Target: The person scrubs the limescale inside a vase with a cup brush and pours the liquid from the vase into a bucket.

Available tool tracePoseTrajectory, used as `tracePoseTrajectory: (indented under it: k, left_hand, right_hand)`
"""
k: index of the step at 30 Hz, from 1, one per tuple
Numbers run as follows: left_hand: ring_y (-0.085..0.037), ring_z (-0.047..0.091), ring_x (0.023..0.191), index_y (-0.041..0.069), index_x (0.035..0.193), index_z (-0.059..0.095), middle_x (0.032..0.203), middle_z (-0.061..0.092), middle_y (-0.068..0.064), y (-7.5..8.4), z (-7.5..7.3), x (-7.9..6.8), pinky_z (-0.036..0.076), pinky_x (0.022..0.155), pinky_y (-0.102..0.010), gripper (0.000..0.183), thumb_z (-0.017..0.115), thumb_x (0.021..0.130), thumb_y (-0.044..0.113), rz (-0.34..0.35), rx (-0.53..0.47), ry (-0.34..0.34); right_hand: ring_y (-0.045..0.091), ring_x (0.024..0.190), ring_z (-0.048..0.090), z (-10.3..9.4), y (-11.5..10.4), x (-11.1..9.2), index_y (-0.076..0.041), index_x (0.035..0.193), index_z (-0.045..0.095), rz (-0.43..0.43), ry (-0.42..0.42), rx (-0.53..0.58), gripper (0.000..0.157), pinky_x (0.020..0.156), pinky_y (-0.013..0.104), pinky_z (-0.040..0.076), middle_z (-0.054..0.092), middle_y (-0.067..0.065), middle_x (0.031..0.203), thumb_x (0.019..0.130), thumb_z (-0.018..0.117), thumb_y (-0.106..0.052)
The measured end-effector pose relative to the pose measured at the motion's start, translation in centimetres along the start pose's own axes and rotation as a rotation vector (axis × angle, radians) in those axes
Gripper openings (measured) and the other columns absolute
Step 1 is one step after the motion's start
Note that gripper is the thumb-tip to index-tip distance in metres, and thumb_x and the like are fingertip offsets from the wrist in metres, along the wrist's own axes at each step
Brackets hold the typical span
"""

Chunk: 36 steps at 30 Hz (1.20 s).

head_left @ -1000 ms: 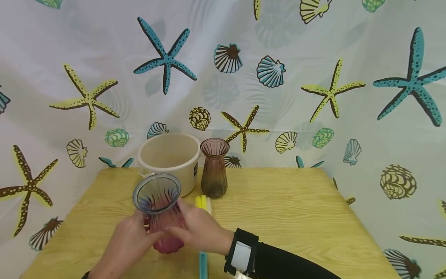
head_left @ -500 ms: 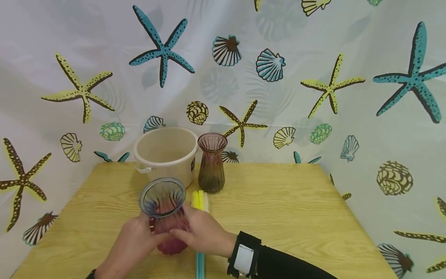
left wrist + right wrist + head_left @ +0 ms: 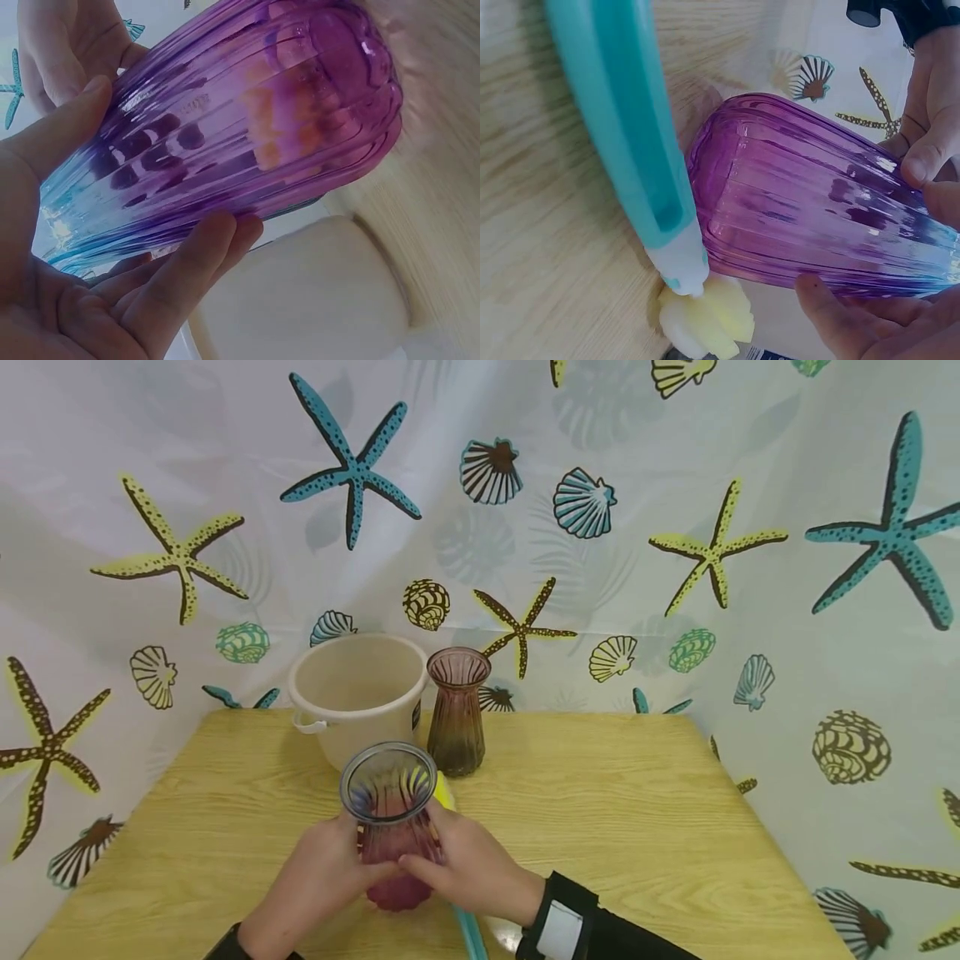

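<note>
Both hands hold a ribbed glass vase (image 3: 397,852), bluish at its flared rim and pink-purple at the base. My left hand (image 3: 318,877) grips its left side, while my right hand (image 3: 480,868) grips the right side; the thumbs meet across the front. In the left wrist view, the left hand's fingers (image 3: 176,289) curl round the glass. A sponge brush lies beside the vase, with a teal handle (image 3: 622,112) and a yellow and white sponge head (image 3: 709,319). My right hand partly covers it in the head view. I cannot tell whether the vase base touches the table.
Behind the held vase stands a cream bucket (image 3: 356,714) with a white handle. To its right is a second ribbed vase (image 3: 457,718), purple above and grey-brown below. The wooden table (image 3: 615,810) ends at a curtain (image 3: 600,410) printed with starfish and shells.
Both hands have moved right with the vase between them. The brush handle's near end has shifted right, so the brush lies more slanted. The bucket and second vase have stayed put.
</note>
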<state>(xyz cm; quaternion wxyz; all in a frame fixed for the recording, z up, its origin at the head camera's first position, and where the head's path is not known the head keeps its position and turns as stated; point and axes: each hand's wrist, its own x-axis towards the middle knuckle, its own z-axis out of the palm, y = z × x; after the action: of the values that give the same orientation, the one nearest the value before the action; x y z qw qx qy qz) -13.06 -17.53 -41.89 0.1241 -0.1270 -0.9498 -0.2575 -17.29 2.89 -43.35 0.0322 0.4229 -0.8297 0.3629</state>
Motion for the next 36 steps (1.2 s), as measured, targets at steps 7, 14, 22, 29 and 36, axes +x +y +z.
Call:
tracePoseTrajectory:
  k: [7, 14, 22, 29, 36]
  left_hand:
    - [-0.014, 0.063, 0.08, 0.011, 0.116, 0.059, 0.094, 0.07, -0.005, 0.7, 0.8, 1.0, 0.054, 0.063, -0.035, 0.072, 0.085, 0.06, 0.048, 0.064, 0.033, 0.008]
    - [-0.014, 0.062, 0.084, 0.012, 0.116, 0.061, 0.099, 0.069, -0.004, 1.5, 1.8, 1.9, 0.054, 0.066, -0.037, 0.069, 0.082, 0.063, 0.051, 0.145, 0.021, 0.011]
    - [-0.015, 0.061, 0.091, 0.008, 0.124, 0.054, 0.106, 0.068, -0.008, 2.1, 2.8, 2.2, 0.054, 0.072, -0.039, 0.078, 0.085, 0.062, 0.044, 0.108, -0.072, -0.016]
    - [-0.014, 0.061, 0.091, 0.008, 0.13, 0.05, 0.108, 0.068, -0.007, 2.2, 3.6, 2.5, 0.054, 0.073, -0.037, 0.085, 0.081, 0.065, 0.052, 0.129, -0.082, -0.002]
    - [-0.012, 0.059, 0.095, 0.018, 0.136, 0.042, 0.115, 0.064, -0.002, 2.3, 4.0, 2.9, 0.054, 0.075, -0.038, 0.092, 0.075, 0.064, 0.065, 0.126, -0.094, -0.028]
  right_hand:
    - [0.004, 0.098, 0.054, -0.7, 0.5, -1.1, -0.023, 0.149, 0.019, 0.015, 0.016, 0.012, 0.071, 0.074, 0.025, 0.052, 0.06, -0.001, 0.119, 0.093, 0.059, -0.041]
    - [0.007, 0.096, 0.058, -1.5, 1.3, -2.2, -0.024, 0.148, 0.023, 0.085, 0.021, 0.039, 0.069, 0.073, 0.027, 0.055, 0.06, 0.001, 0.119, 0.092, 0.06, -0.04]
    - [0.01, 0.102, 0.055, -2.3, 1.6, -2.8, -0.023, 0.15, 0.02, 0.104, 0.029, 0.028, 0.074, 0.074, 0.034, 0.056, 0.056, 0.004, 0.128, 0.092, 0.062, -0.039]
    - [0.013, 0.11, 0.051, -3.0, 1.8, -3.2, -0.023, 0.15, 0.021, 0.108, 0.026, 0.013, 0.073, 0.083, 0.041, 0.052, 0.051, 0.003, 0.134, 0.092, 0.062, -0.039]
    - [0.012, 0.104, 0.055, -3.6, 2.4, -3.6, -0.023, 0.147, 0.027, 0.126, 0.007, 0.058, 0.069, 0.076, 0.041, 0.055, 0.052, 0.0, 0.132, 0.091, 0.064, -0.037]
